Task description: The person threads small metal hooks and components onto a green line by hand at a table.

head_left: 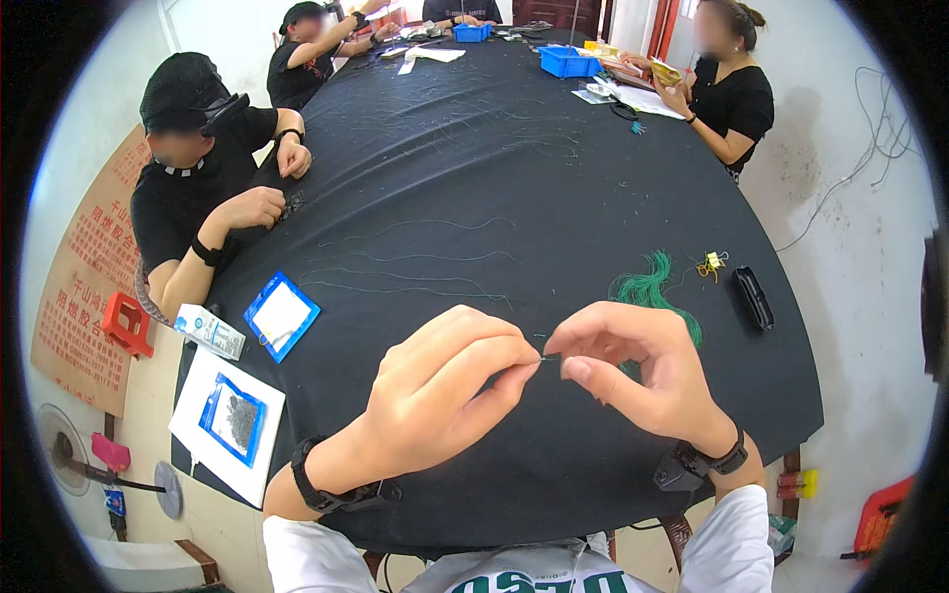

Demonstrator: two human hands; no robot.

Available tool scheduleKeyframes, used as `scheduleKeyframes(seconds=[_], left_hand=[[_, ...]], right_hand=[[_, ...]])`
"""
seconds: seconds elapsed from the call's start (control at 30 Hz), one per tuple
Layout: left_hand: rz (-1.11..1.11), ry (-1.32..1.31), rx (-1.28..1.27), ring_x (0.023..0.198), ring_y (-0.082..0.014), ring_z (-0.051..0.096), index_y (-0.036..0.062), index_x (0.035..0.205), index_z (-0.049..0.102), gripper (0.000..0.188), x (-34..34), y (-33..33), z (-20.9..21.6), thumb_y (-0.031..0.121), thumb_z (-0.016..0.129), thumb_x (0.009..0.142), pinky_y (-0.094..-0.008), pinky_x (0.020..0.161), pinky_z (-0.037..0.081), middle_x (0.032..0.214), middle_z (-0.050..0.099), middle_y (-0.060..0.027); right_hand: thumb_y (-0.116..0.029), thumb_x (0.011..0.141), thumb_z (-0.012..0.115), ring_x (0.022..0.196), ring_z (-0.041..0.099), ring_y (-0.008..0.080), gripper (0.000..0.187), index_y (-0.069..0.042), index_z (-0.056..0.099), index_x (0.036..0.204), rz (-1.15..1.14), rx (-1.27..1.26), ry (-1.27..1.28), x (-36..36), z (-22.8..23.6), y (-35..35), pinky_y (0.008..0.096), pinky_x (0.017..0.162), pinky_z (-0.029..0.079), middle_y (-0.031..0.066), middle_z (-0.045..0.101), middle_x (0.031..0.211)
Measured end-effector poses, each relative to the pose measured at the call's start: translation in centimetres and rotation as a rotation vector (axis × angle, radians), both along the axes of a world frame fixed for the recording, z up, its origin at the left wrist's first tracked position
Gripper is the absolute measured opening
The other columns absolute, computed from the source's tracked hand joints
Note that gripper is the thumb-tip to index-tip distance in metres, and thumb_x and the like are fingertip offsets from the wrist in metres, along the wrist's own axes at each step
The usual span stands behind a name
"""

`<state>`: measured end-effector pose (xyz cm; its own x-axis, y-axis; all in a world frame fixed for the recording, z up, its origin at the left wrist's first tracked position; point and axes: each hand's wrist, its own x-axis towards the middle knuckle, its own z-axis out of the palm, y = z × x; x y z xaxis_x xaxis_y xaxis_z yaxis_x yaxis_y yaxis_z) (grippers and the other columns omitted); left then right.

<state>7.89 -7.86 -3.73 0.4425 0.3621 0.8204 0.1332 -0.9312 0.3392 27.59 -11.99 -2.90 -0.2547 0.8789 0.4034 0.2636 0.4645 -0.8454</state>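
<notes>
Over the near middle of the black-covered table, my left hand (pixel 445 385) pinches the end of a fine green thread (pixel 547 358) between thumb and forefinger. Fingertip to fingertip with it, my right hand (pixel 638 366) is curled, its thumb and forefinger closed around a small dark piece too small to name. Just behind my right hand lies a loose bundle of green threads (pixel 647 287), partly hidden by that hand. Several single dark threads (pixel 415 257) stretch across the cloth beyond my left hand.
To the right lie yellow binder clips (pixel 711 264) and a black case (pixel 753 297). On the left are a blue-edged pouch (pixel 283 316), a small carton (pixel 210 331) and a white board (pixel 265 445) bearing another pouch (pixel 233 419). Co-workers sit around the table; blue bins (pixel 569 62) stand farther back.
</notes>
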Motion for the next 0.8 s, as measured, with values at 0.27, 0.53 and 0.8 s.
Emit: scheduleKeyframes(seconds=[0.27, 0.53, 0.8], left_hand=[[0.011, 0.060, 0.076, 0.068, -0.0240, 0.062, -0.0020, 0.082, 0.062, 0.020, 0.2, -0.3, -0.2, -0.008, 0.070, 0.064, -0.0296, 0.058, 0.050, 0.079, 0.062, -0.0124], [-0.025, 0.065, 0.055, 0.069, -0.0239, 0.062, -0.0022, 0.086, 0.062, 0.023, 0.1, -0.7, 0.0, -0.007, 0.072, 0.066, -0.0297, 0.058, 0.050, 0.082, 0.063, -0.0131], [-0.011, 0.041, -0.027, 0.072, -0.0234, 0.063, -0.0027, 0.088, 0.062, 0.024, 0.1, -1.0, 0.1, -0.007, 0.072, 0.067, -0.0291, 0.060, 0.050, 0.084, 0.064, -0.0140]], right_hand=[[-0.006, 0.087, 0.060, 0.062, 0.054, 0.0018, 0.008, -0.001, 0.064, 0.092, 0.145, -0.275, 0.215, -0.4, -0.7, -0.3, 0.0163, 0.052, 0.039, -0.0008, 0.061, 0.073], [-0.004, 0.086, 0.059, 0.057, 0.051, 0.0014, 0.006, -0.001, 0.064, 0.088, 0.161, -0.171, 0.158, 0.0, -0.8, -0.3, 0.0180, 0.048, 0.036, -0.0002, 0.060, 0.069], [-0.002, 0.083, 0.060, 0.055, 0.051, 0.0022, 0.006, -0.001, 0.064, 0.088, 0.112, -0.052, 0.088, 0.0, -0.7, -0.3, 0.0187, 0.046, 0.035, 0.0020, 0.062, 0.069]])
